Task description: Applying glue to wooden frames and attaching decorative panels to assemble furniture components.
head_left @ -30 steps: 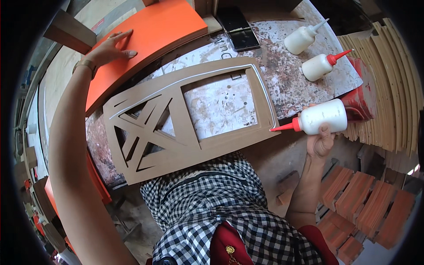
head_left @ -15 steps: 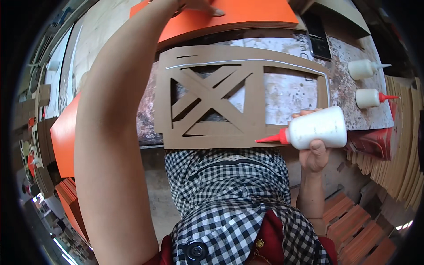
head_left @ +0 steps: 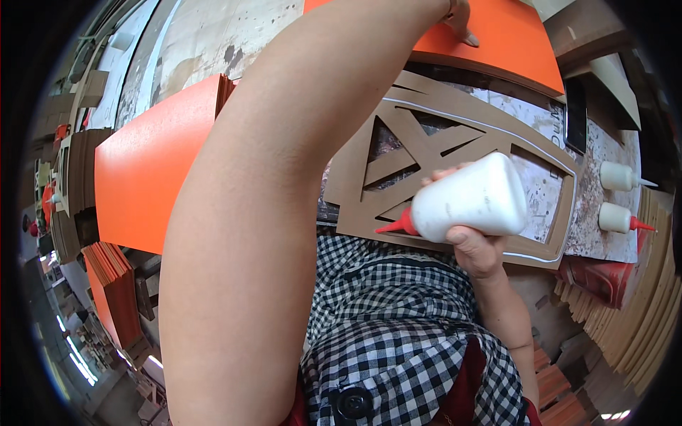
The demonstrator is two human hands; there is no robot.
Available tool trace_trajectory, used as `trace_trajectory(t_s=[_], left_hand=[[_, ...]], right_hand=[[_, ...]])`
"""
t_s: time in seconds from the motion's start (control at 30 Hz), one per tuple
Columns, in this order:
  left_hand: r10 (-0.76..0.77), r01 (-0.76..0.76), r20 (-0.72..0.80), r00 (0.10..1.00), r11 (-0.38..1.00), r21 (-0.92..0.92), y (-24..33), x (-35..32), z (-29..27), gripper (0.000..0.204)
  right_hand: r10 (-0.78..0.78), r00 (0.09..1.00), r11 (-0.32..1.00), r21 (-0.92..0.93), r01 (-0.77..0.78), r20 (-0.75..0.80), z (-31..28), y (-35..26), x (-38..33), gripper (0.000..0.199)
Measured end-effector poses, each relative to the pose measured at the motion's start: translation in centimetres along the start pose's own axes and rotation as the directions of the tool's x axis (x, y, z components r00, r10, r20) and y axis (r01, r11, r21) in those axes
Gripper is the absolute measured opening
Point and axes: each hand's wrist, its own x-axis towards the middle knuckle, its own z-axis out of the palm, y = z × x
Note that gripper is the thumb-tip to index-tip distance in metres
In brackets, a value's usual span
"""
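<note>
My right hand (head_left: 477, 250) is wrapped round a white glue bottle (head_left: 472, 199), tipped on its side with its red nozzle (head_left: 398, 224) pointing left. The nozzle tip is over the near edge of a brown cut-out board (head_left: 352, 206), which has crossing slats and window openings. A thin white glue line (head_left: 572, 206) runs along the board's far, right and near right edges. Stretched far forward, my left hand (head_left: 460, 23) rests on a stack of orange sheets (head_left: 504, 50), fingers extended and partly cut off by the upper edge.
Two more glue bottles, one with a white nozzle (head_left: 616, 175) and one with a red nozzle (head_left: 615, 217), lie at the right. A dark phone (head_left: 576, 124) is behind them. Another orange stack (head_left: 156, 170) stands at the left. Brown boards (head_left: 643, 298) are piled at the right.
The view has turned left, so the table appears rotated and shifted right. The glue bottle has moved left along the board's near edge. My left hand stays on the orange stack.
</note>
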Motion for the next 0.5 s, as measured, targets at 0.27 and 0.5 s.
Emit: trace_trajectory(t_s=[0.27, 0.5], left_hand=[[-0.049, 0.055, 0.140, 0.989, 0.998, -0.040, 0.2, 0.8, -0.3, 0.082], [0.301, -0.011, 0.461, 0.834, 0.847, -0.532, -1.9, 9.9, 5.9, 0.085]], right_hand=[[-0.057, 0.994, 0.988, -0.141, 0.069, 0.088, 1.8, 0.3, 3.9, 0.074], [-0.214, 0.976, 0.973, -0.074, 0.217, 0.039, 2.7, 0.2, 8.1, 0.061]])
